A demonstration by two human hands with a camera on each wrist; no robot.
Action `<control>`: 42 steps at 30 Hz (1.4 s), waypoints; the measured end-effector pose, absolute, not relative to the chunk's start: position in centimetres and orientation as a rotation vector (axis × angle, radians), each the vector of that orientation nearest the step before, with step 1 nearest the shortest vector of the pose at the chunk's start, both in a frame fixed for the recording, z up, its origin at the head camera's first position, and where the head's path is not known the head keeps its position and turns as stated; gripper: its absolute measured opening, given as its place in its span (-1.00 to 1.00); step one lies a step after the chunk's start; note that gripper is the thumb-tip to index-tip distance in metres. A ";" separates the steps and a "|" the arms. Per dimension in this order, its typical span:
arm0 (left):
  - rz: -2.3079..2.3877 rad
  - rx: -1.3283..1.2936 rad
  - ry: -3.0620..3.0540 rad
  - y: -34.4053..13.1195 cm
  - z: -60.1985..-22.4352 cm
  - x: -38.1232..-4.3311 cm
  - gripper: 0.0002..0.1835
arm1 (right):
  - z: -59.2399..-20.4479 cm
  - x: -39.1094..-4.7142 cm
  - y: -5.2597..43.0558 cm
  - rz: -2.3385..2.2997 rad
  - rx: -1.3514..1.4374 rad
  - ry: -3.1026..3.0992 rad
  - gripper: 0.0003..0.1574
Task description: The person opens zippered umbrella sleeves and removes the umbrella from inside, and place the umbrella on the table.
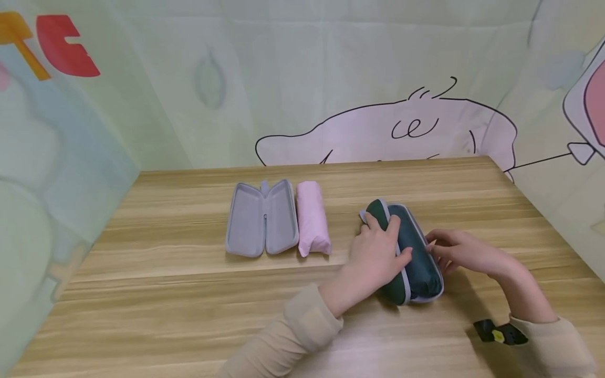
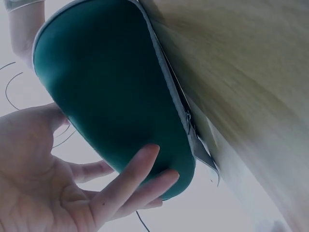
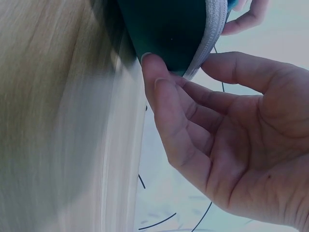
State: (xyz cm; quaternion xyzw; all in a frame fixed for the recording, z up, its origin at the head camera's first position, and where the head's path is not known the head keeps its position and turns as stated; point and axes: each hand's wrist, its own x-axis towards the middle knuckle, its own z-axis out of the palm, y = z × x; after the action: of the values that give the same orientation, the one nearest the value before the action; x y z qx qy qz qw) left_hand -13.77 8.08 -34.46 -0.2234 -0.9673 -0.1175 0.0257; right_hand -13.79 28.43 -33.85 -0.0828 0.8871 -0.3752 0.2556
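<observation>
A dark green zip case (image 1: 396,290) with a grey zip edge lies partly open on the table. Inside its right half rests a dark green fabric bundle (image 1: 419,265). My left hand (image 1: 375,256) holds the raised left half, fingers on its outer shell and thumb over the edge. In the left wrist view, fingertips lie against the smooth green shell (image 2: 106,77). At the opposite side, my right hand (image 1: 465,253) grips the right half, thumb at the zip edge (image 3: 215,34) and fingers curled against the outer wall.
Left of the green case, a pink fabric bundle (image 1: 312,218) lies lengthwise on the wooden table (image 1: 189,310). Right beside it a grey zip case (image 1: 247,220) lies spread open, both halves facing up. A printed cloth backdrop (image 1: 302,79) stands behind the table and along its sides.
</observation>
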 end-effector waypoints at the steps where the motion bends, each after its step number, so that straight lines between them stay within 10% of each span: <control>1: -0.365 -0.693 -2.988 8.1 -34.4 -13.8 -0.36 | -33.8 -13.8 28.4 -1.018 -0.224 2.408 -0.52; 42: -0.319 -0.716 -2.873 5.5 -34.9 -14.3 -0.39 | -32.3 -12.1 23.1 -0.684 -0.253 3.090 -0.53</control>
State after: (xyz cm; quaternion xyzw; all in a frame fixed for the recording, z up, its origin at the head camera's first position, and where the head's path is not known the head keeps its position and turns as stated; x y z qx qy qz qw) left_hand -14.35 5.54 -34.94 -0.2398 -0.9615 -0.1067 0.0817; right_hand -12.05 23.09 -32.30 -0.0797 0.9731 -0.2155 -0.0165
